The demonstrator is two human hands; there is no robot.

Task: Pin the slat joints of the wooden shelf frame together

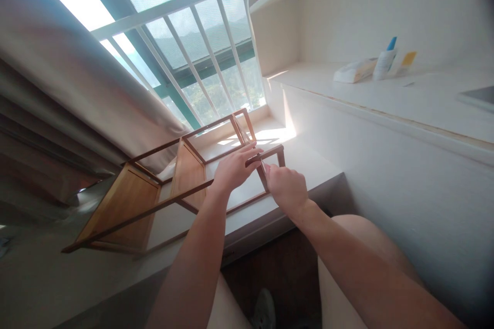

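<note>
A wooden shelf rack (127, 200) with thin brown bars and two light wood boards lies on its side on a white window ledge (309, 162). My left hand (233, 167) rests on top of the bar at the rack's near end, fingers curled round it. My right hand (285, 185) is closed in a fist just beside it, pressed against the upright post below that bar; what its fingers hold is hidden.
A window with white bars (200, 51) and a grey curtain (77, 87) stand behind the rack. A white shelf (386, 92) at the right carries a tube (354, 70) and a small bottle (386, 59). My bare knee (366, 236) is below.
</note>
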